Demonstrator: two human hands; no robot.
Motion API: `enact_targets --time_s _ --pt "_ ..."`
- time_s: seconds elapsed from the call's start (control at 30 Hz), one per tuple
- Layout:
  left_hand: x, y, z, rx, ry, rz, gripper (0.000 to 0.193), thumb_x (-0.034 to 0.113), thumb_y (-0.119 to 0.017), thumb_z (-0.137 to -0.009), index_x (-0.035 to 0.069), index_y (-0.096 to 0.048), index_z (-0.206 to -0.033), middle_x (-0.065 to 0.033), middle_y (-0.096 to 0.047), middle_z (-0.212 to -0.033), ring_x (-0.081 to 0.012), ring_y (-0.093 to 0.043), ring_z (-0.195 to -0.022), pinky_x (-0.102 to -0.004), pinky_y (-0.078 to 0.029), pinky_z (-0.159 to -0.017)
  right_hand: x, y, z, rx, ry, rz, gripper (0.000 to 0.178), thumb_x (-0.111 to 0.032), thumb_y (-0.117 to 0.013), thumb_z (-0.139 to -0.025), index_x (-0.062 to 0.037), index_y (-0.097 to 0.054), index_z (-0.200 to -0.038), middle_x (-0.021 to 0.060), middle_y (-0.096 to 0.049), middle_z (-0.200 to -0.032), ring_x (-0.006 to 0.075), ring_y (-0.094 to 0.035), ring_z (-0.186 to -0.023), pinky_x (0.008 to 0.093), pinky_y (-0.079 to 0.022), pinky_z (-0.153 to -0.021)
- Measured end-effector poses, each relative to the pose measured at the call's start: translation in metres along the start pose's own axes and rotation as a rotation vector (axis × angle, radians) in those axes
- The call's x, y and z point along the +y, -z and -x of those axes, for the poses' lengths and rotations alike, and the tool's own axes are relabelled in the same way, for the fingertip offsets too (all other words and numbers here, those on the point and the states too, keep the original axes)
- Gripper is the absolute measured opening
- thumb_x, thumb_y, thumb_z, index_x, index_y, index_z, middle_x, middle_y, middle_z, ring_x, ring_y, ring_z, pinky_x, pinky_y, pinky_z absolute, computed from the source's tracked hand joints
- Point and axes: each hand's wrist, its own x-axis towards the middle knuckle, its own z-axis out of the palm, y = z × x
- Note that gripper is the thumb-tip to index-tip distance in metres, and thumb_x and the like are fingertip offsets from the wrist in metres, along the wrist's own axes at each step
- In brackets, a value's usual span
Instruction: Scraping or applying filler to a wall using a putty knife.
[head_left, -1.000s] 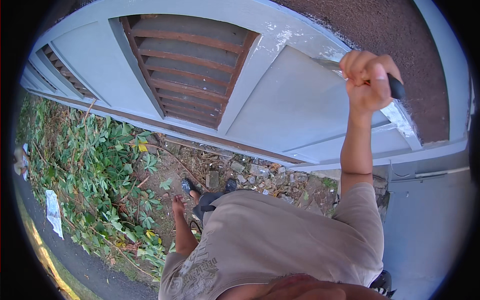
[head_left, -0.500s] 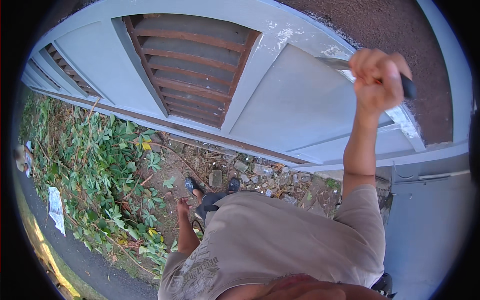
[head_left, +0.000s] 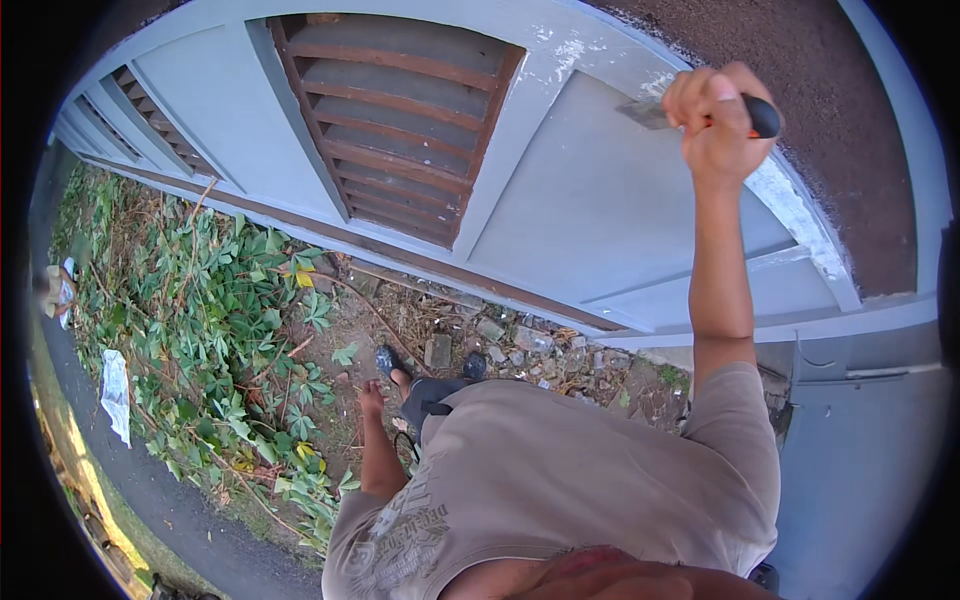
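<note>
Raised up at the wall, my right hand (head_left: 722, 118) is closed round the black and orange handle of a scraper (head_left: 645, 114). Its flat metal blade points left, over the upper part of a pale grey-blue wall panel (head_left: 590, 190); whether it touches cannot be told. Just above it runs a painted frame beam (head_left: 570, 55) with white patches where the paint is worn or flaked. Low at my side hangs my left hand (head_left: 371, 397), its fingers loosely apart and nothing seen in them.
A brown slatted vent (head_left: 395, 125) is set left of the panel. Below the wall lie rubble stones (head_left: 530, 340) and cut leafy branches (head_left: 240, 330). A white sheet (head_left: 115, 395) lies beside the asphalt road (head_left: 190, 530). Rough brown wall surface (head_left: 830, 120) rises above the beam.
My right hand has moved a little left with the scraper, and its blade now shows more of its flat face. My left hand still hangs low.
</note>
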Motion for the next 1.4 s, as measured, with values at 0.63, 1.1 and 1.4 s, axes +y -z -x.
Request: enact_targets --time_s 0.63,1.1,1.4 --pt "0.066 -0.019 -0.009 0.249 -0.237 0.018 0.054 0.049 -0.042 -0.108 0.001 -0.064 -0.119 -0.0107 -0.070 -0.110 -0.0193 -0.067 -0.087 -0.0320 -0.051 -0.070 0.251 -0.122 0.523 -0.827 -0.904 0.129 0.050 -0.044 -0.067 -0.094 0.0004 -0.059 -0.116 0.0294 -0.067 -0.104 0.0469 -0.065 -0.098 0.0519 -0.050 -0.083" --pt "0.077 -0.011 -0.004 0.052 0.273 0.366 0.051 0.055 -0.055 -0.097 0.010 -0.064 -0.119 -0.0059 -0.065 -0.104 -0.0189 -0.062 -0.086 -0.0341 -0.047 -0.068 0.224 0.005 0.575 -0.410 -1.391 0.016 0.021 -0.015 -0.080 -0.084 -0.0002 -0.070 -0.095 0.0090 -0.070 -0.075 0.0120 -0.068 -0.071 0.0292 -0.053 -0.057" --pt "0.196 -0.040 -0.060 -0.298 -0.210 -0.279 0.029 0.026 -0.062 -0.097 0.000 -0.067 -0.108 -0.0103 -0.072 -0.096 -0.0192 -0.069 -0.075 -0.0311 -0.059 -0.064 0.105 -0.058 0.318 -0.271 -1.180 -0.150 0.050 -0.008 -0.082 -0.085 -0.0002 -0.056 -0.127 0.0028 -0.064 -0.099 0.0080 -0.061 -0.089 0.0263 -0.052 -0.079"
